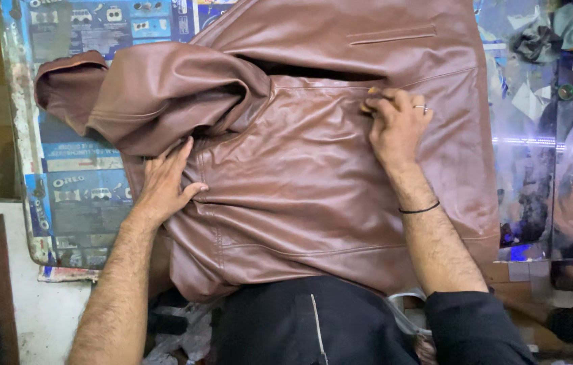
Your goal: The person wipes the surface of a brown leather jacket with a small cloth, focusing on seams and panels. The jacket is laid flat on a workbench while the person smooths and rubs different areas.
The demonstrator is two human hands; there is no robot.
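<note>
A: From the head view, how far along does it look?

B: Partly, I'd judge. The brown leather jacket (313, 176) lies spread on the table (70, 196), its body mostly flat, but one sleeve (144, 94) is bunched and folded across the upper left, and creases remain near the armhole.

A: And the grip?

B: The left hand (165, 182) lies spread, palm down, pressing the jacket just below that sleeve. The right hand (398, 125) has its fingertips pressed together, pinching the leather at a seam near the dark opening. The jacket sits directly under both hands, touching them
</note>
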